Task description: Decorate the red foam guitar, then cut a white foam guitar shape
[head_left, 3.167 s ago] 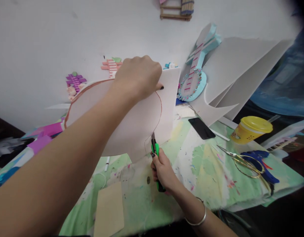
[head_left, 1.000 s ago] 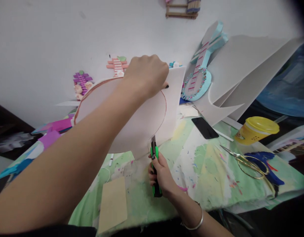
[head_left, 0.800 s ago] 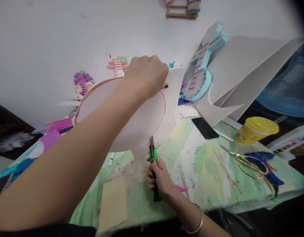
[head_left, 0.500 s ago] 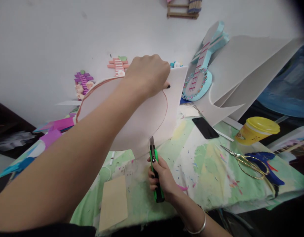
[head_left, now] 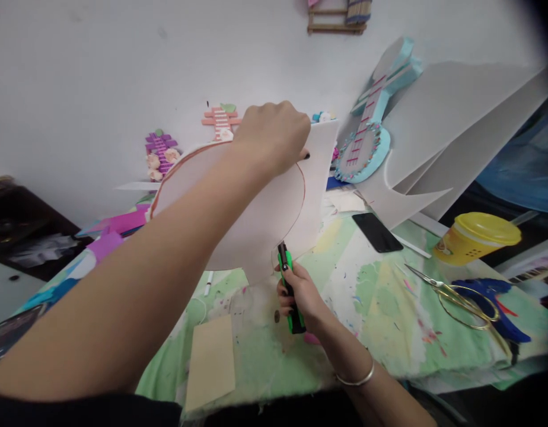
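A white foam board (head_left: 238,237) stands upright on the table, marked with a rounded reddish-brown outline. My left hand (head_left: 276,136) grips its top edge, fingers curled over the far side and thumb on the near face. In my right hand (head_left: 300,290) is a green and black utility knife (head_left: 288,267), fingers closed round the handle. Its tip meets the board at the lower right part of the outline, where a cut runs beside it. My left forearm hides part of the board's left side.
Gold-handled scissors (head_left: 456,299), a blue tool (head_left: 491,302), a yellow-lidded tub (head_left: 474,240) and a black phone (head_left: 376,232) lie to the right. A light-blue craft guitar (head_left: 376,136) leans behind. A beige card (head_left: 212,362) lies in front on the paint-spotted cloth (head_left: 381,314).
The knife in my right hand has moved up along the outline, its blade now sunk deeper into the board. My left hand keeps its hold. The view has shifted slightly.
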`<state>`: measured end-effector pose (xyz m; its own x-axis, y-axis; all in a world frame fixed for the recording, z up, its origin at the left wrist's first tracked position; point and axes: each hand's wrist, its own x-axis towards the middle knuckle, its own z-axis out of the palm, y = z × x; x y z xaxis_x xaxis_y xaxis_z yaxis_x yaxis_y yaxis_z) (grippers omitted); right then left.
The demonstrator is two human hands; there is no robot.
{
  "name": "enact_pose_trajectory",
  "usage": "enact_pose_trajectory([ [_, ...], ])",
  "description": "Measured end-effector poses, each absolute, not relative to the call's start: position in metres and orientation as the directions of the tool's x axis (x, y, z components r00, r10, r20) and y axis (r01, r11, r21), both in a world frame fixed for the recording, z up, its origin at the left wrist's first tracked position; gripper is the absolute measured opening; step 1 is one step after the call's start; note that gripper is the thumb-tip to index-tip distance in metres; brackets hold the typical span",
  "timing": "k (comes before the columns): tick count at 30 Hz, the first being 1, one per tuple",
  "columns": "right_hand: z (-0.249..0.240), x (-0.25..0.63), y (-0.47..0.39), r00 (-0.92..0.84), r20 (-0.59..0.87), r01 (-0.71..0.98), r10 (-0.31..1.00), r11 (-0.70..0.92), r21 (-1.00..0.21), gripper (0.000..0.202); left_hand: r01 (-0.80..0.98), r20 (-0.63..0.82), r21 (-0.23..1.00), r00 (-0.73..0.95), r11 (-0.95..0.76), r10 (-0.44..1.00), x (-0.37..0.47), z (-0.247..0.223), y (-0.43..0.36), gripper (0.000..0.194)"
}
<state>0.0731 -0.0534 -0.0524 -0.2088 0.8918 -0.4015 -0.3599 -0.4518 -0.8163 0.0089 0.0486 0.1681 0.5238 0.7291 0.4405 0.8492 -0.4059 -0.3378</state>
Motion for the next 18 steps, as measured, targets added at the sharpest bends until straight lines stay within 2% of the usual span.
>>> enact_pose_trajectory([
  [10,-0.075,0.059,-0.08,-0.274,-0.38,-0.349,0.884,-0.459,-0.817,0.023,0.86,0.444,-0.268,0.51,-0.434,0.737,0.007,0.169,0.05,0.038],
  [15,-0.069,0.071,-0.075,-0.221,-0.403,-0.259,0.888,-0.451,-0.854,0.014,0.85,0.432,-0.313,0.524,-0.423,0.734,0.006,0.168,0.049,0.04],
  [18,-0.063,0.081,-0.077,-0.27,-0.43,-0.269,0.861,-0.497,-0.825,0.017,0.85,0.437,-0.325,0.524,-0.414,0.731,0.007,0.168,0.05,0.04],
])
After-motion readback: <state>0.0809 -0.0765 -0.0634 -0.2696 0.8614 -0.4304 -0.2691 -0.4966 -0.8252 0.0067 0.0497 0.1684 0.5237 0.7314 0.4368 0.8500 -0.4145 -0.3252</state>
